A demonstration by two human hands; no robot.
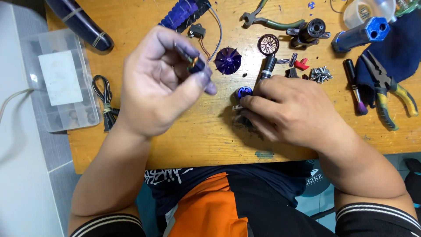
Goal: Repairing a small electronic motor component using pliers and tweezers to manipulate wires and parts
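The left hand [153,83] pinched a small wound part [195,63] above the bench [184,136]; the right hand [289,109] clamped a blue motor [242,92] down. Loosened fingertips could likely drop the part among the screws [321,74].

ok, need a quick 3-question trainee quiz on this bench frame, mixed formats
1. True or false: the left hand is raised above the wooden table, pinching a small dark part in its fingers.
2. What lies between the two hands? A) purple fan impeller B) clear parts box C) yellow-handled pliers
3. Fill in: the right hand rests on the table, its fingertips at a small round ____ part.

Key: 1 true; 2 A; 3 blue
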